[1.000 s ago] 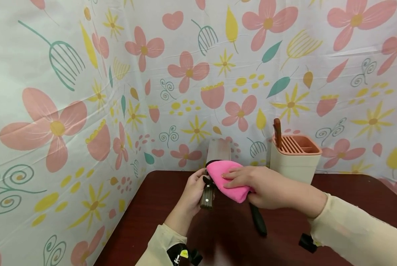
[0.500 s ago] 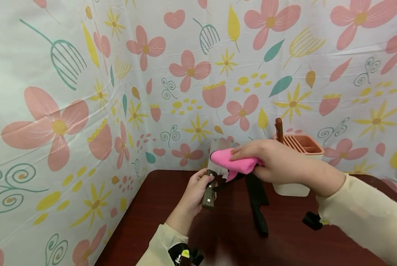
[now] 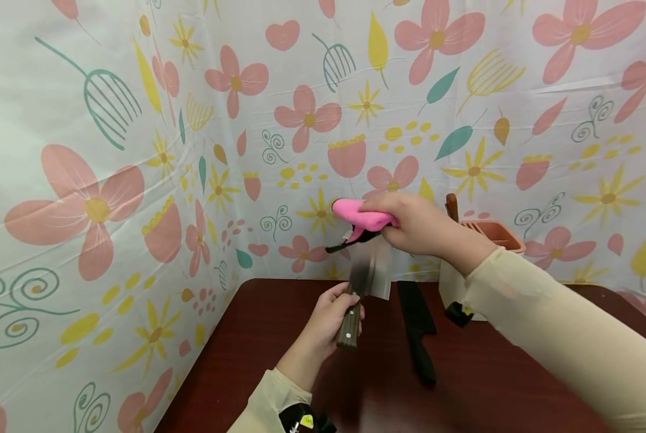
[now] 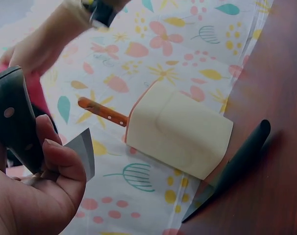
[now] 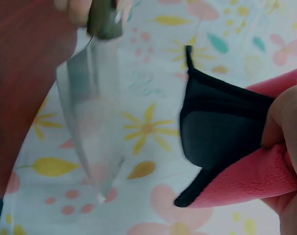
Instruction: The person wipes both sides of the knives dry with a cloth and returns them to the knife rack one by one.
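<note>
My left hand grips a cleaver by its dark wooden, riveted handle. The broad metal blade points away from me, tilted up above the table and partly blurred. A folded pink cloth with black edging is pinched in my right hand, up by the far end of the blade. In the right wrist view a gap separates the cloth from the blade. The left wrist view has the curled fingers around the handle close up.
A black knife lies on the dark red table, right of the cleaver. Behind my right forearm stands a cream knife holder with an orange top, a brown-handled knife in it. Flower-patterned sheeting hangs behind and left.
The pink cloth has gone from the blade's handle end up and away toward its far end, coming off the blade. My left hand has shifted slightly right, turning the cleaver a little.
</note>
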`<state>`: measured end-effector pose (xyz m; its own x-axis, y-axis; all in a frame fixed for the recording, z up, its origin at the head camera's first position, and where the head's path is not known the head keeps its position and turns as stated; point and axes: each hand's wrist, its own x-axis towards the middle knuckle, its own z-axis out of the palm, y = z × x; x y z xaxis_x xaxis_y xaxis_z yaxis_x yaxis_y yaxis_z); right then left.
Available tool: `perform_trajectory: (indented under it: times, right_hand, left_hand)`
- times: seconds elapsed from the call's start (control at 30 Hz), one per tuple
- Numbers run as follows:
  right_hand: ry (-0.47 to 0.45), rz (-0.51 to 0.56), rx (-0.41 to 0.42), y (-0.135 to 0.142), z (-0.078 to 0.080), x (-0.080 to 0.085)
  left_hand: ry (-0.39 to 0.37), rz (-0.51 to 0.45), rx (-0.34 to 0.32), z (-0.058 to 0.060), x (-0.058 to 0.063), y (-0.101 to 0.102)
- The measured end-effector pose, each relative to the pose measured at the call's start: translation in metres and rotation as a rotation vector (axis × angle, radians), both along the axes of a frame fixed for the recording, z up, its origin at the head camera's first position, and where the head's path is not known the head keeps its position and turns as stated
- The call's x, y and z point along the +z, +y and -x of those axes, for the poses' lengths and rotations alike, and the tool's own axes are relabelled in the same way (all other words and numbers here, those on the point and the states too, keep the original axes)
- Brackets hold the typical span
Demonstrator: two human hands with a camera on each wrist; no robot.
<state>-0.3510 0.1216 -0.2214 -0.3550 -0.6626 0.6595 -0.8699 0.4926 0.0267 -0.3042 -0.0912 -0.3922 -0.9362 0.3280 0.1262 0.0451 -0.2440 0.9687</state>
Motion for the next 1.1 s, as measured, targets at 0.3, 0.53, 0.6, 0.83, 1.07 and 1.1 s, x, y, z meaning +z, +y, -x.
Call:
perform_trajectory:
  times: [0.3,0.53,0.6,0.83,1.07,1.1]
  right_hand:
    - [0.010,-0.002,-0.133,-0.006,0.043,-0.036]
    - [-0.263,-0.178,-0.204,-0.001,0.049,-0.058]
    - [-0.363,-0.219,-0.213,0.000,0.049,-0.061]
    - [-0.475,-0.166,-0.236,-0.008,0.044,-0.060]
    - [-0.468,-0.115,-0.319,-0.020,0.042,-0.055]
    - [-0.465,-0.114,-0.327,-0.021,0.042,-0.054]
  left_hand:
    - [-0.030,-0.033,-0.027,-0.005,0.006,0.003]
    - [-0.016,-0.038,-0.043,-0.005,0.012,-0.003]
    - [-0.017,-0.044,-0.034,-0.004,0.013,-0.004]
    - [-0.025,-0.036,-0.046,-0.003,0.014,-0.006]
    - [0.007,-0.034,-0.062,-0.004,0.013,-0.005]
    - [0.014,-0.034,-0.064,-0.004,0.013,-0.006]
